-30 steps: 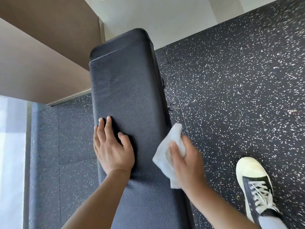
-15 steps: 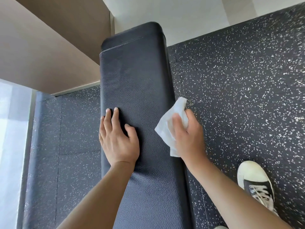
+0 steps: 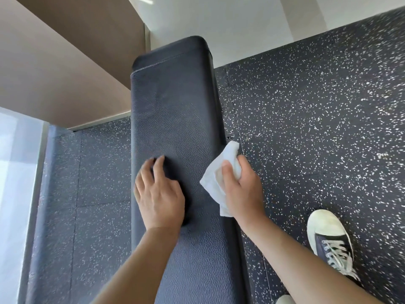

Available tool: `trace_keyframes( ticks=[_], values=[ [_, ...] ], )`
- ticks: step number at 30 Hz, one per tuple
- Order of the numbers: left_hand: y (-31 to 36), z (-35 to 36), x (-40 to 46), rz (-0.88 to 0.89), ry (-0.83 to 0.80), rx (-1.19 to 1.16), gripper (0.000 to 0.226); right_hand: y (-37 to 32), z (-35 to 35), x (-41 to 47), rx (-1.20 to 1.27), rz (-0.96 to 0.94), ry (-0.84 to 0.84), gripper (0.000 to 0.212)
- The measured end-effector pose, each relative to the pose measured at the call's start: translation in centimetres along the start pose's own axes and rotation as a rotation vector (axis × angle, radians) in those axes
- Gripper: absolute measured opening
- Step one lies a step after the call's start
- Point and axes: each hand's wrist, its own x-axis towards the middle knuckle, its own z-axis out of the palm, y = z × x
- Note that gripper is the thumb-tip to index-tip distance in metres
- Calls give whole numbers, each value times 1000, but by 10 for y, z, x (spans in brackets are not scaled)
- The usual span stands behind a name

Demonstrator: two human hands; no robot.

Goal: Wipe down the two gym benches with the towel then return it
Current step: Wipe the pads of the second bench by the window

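At the right edge of the padded bench, the right hand (image 3: 242, 189) grips the towel (image 3: 215, 183), a crumpled white sheet of thin, soft material; the thumb lies across its face and the fingers are curled round the bunched upper part. The towel touches the bench's right side edge, with one loose corner pointing over the top surface. The left hand (image 3: 158, 195) rests palm down on the top of the bench (image 3: 175, 106), fingers straight and slightly spread, holding nothing. The bench is a long, narrow pad covered in dark, pebble-grained leatherette with rounded corners and a stitched seam near its far end. It stands on the floor (image 3: 317, 117), black rubber matting flecked with white. A shoe (image 3: 328, 235) with a pale toe cap and white laces stands on the floor right of the bench.
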Motion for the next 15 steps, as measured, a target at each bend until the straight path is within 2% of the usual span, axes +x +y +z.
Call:
trace_keyframes(
  ticks=[5,7,9,12,15],
  values=[
    [-46,-7,-150,143,3,28,61,9,-10,-29,23,-2,-19,33],
    [-56,-7,-199,99,46,68,62,22,-19,-62,11,-14,-14,37],
    [-58,-8,-217,46,36,73,65,40,-29,-104,-1,3,-20,37],
    [-58,-12,-215,74,-45,24,69,63,-43,-161,-18,35,-51,26],
    [-62,-13,-217,77,-103,-13,68,65,-44,-171,9,59,-62,27]
  ],
)
